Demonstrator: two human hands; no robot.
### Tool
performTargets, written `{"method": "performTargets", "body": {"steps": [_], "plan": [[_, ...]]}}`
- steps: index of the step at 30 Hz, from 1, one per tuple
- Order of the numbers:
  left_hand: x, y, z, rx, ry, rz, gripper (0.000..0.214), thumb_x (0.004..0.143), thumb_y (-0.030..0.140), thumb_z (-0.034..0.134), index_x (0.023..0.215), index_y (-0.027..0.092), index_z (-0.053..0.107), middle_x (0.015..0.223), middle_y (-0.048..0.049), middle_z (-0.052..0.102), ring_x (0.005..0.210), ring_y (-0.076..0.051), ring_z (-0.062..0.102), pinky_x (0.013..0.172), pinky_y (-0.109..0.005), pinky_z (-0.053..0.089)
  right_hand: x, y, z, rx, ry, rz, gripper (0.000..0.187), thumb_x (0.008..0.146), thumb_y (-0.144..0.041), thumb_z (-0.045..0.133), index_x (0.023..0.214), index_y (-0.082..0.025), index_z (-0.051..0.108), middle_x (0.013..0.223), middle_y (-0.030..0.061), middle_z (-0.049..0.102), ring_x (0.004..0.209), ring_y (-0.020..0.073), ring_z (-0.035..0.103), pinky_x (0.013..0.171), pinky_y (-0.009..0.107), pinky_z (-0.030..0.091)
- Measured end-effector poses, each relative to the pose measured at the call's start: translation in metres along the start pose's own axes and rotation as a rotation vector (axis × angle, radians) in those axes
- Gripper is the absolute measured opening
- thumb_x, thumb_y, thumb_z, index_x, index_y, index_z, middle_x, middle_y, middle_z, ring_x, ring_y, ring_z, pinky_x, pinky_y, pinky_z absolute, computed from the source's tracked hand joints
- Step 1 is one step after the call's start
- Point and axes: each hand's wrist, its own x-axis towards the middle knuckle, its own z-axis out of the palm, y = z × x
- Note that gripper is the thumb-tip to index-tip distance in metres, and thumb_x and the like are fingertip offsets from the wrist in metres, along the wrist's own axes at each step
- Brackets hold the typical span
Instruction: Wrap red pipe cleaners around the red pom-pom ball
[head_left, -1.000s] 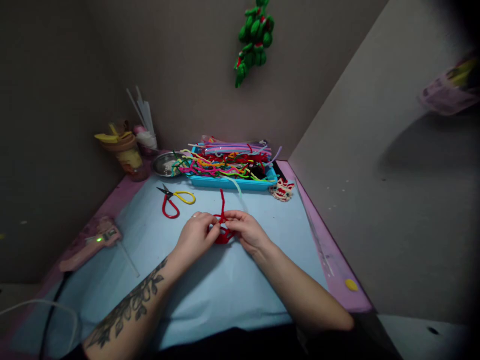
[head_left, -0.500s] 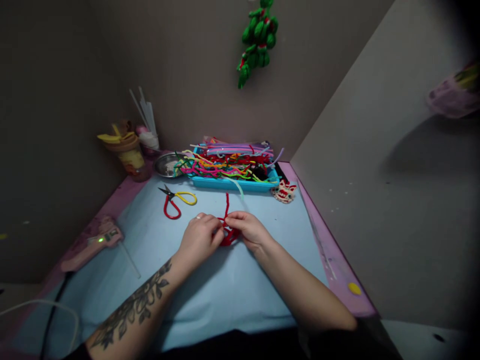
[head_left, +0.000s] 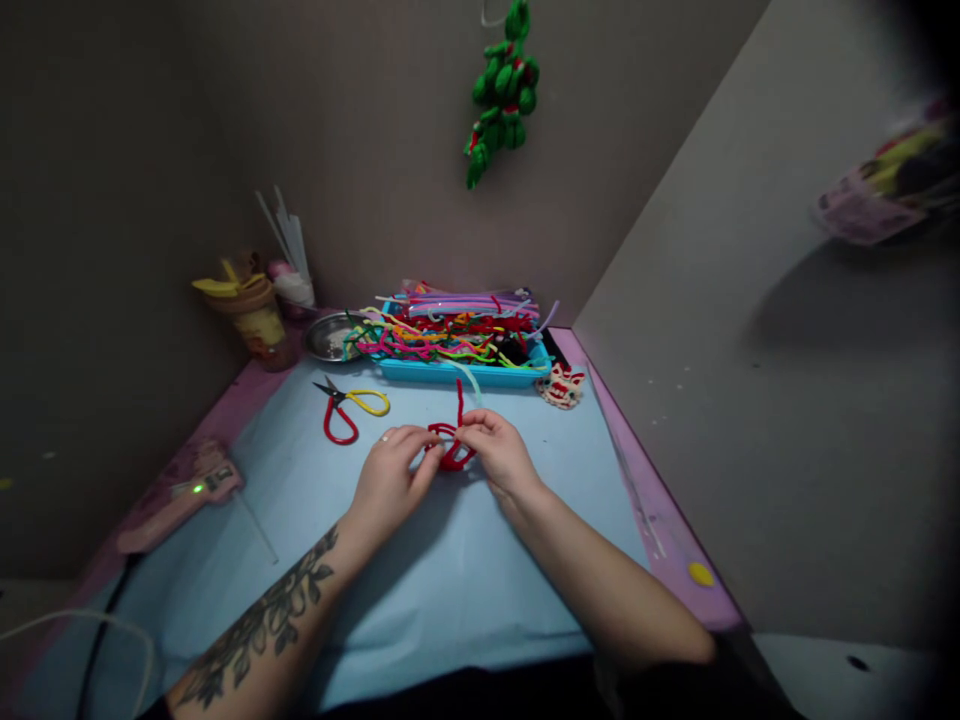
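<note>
Between my hands is a red pipe cleaner shape (head_left: 452,461), bent into loops, with one straight end standing up behind it. My left hand (head_left: 397,463) pinches its left edge between thumb and fingers. On the other side, my right hand (head_left: 496,450) has thumb and fingertips closed on the red stem near its base. Scissors (head_left: 343,405) with one red and one yellow handle lie part open beyond my left hand. A small cream and red pipe cleaner face (head_left: 560,386) rests past my right hand.
A blue tray (head_left: 465,374) heaped with coloured pipe cleaners stands at the back, beside a metal dish (head_left: 330,338). A pink glue gun (head_left: 187,500) with a lit green light lies left. Cups of tools (head_left: 259,320) stand back left. Green ornament (head_left: 502,95) hangs on the wall.
The red shape is tipped so its loops show more openly. Both hands have shifted slightly, with the left fingers less curled over it. The view has moved a little.
</note>
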Motion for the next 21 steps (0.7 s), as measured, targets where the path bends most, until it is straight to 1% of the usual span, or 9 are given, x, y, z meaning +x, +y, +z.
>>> {"method": "performTargets", "body": {"steps": [3, 7, 10, 13, 15, 17, 19, 20, 21], "plan": [[0.003, -0.003, -0.009, -0.110, 0.121, -0.091, 0.018, 0.089, 0.031, 0.052, 0.091, 0.018, 0.066, 0.091, -0.0066, 0.069, 0.085, -0.018, 0.061, 0.077, -0.031, 0.047, 0.008, -0.008, -0.004, 0.052, 0.063, -0.008, 0.025, 0.050, -0.020, 0.071, 0.072, -0.019, 0.058, 0.050, -0.0070, 0.057, 0.046, 0.0096, 0.050, 0.048, 0.022, 0.037], [0.006, -0.005, -0.026, -0.148, 0.166, -0.227, 0.022, 0.087, 0.035, 0.053, 0.088, 0.019, 0.067, 0.088, -0.0051, 0.070, 0.075, -0.017, 0.059, 0.062, -0.027, 0.044, 0.027, -0.030, -0.005, 0.106, 0.091, -0.061, 0.028, 0.048, -0.018, 0.068, 0.072, -0.021, 0.054, 0.053, -0.0077, 0.058, 0.049, 0.0100, 0.050, 0.049, 0.022, 0.038], [0.006, -0.002, -0.040, -0.146, 0.171, -0.292, 0.023, 0.085, 0.038, 0.055, 0.089, 0.019, 0.069, 0.086, -0.0046, 0.070, 0.069, -0.016, 0.057, 0.058, -0.027, 0.043, 0.042, -0.053, 0.003, 0.135, 0.030, -0.081, 0.026, 0.048, -0.020, 0.067, 0.069, -0.022, 0.050, 0.053, -0.0080, 0.057, 0.050, 0.0102, 0.051, 0.051, 0.023, 0.039], [0.011, 0.003, -0.052, -0.127, 0.175, -0.321, 0.025, 0.084, 0.039, 0.055, 0.089, 0.019, 0.069, 0.084, -0.0047, 0.071, 0.066, -0.016, 0.056, 0.057, -0.027, 0.042, 0.049, -0.070, 0.014, 0.113, -0.101, -0.076, 0.026, 0.047, -0.019, 0.069, 0.065, -0.021, 0.051, 0.051, -0.0075, 0.056, 0.048, 0.0106, 0.051, 0.050, 0.022, 0.038], [0.021, 0.007, -0.058, -0.097, 0.194, -0.283, 0.026, 0.085, 0.039, 0.053, 0.091, 0.020, 0.069, 0.088, -0.0055, 0.071, 0.073, -0.018, 0.059, 0.062, -0.029, 0.044, 0.049, -0.075, 0.019, 0.044, -0.219, -0.133, 0.025, 0.047, -0.017, 0.071, 0.063, -0.020, 0.052, 0.050, -0.0075, 0.056, 0.049, 0.0100, 0.051, 0.051, 0.022, 0.037], [0.038, 0.009, -0.059, -0.050, 0.200, -0.155, 0.024, 0.085, 0.037, 0.055, 0.095, 0.020, 0.069, 0.097, -0.0068, 0.071, 0.090, -0.021, 0.061, 0.077, -0.032, 0.046, 0.046, -0.077, 0.022, -0.030, -0.334, -0.210, 0.024, 0.050, -0.017, 0.073, 0.063, -0.020, 0.053, 0.052, -0.0072, 0.057, 0.051, 0.0095, 0.052, 0.053, 0.022, 0.038], [0.059, 0.010, -0.057, -0.022, 0.116, -0.015, 0.025, 0.082, 0.036, 0.058, 0.099, 0.020, 0.069, 0.103, -0.0075, 0.071, 0.098, -0.023, 0.060, 0.090, -0.037, 0.042, 0.044, -0.077, 0.021, -0.068, -0.403, -0.258, 0.023, 0.054, -0.019, 0.075, 0.064, -0.019, 0.053, 0.054, -0.0071, 0.057, 0.052, 0.0087, 0.051, 0.054, 0.021, 0.038], [0.070, 0.010, -0.054, -0.026, 0.031, 0.016, 0.024, 0.082, 0.036, 0.058, 0.096, 0.020, 0.069, 0.100, -0.0070, 0.071, 0.096, -0.022, 0.061, 0.089, -0.036, 0.043, 0.044, -0.077, 0.019, -0.082, -0.420, -0.270, 0.023, 0.055, -0.021, 0.075, 0.064, -0.019, 0.054, 0.055, -0.0073, 0.056, 0.051, 0.0082, 0.050, 0.053, 0.021, 0.037], [0.079, 0.010, -0.051, -0.039, -0.065, 0.025, 0.023, 0.083, 0.037, 0.056, 0.090, 0.020, 0.070, 0.092, -0.0058, 0.071, 0.089, -0.021, 0.062, 0.082, -0.033, 0.045, 0.044, -0.077, 0.017, -0.101, -0.428, -0.283, 0.024, 0.056, -0.022, 0.075, 0.065, -0.019, 0.053, 0.055, -0.0076, 0.055, 0.050, 0.0076, 0.048, 0.052, 0.021, 0.036]]}}
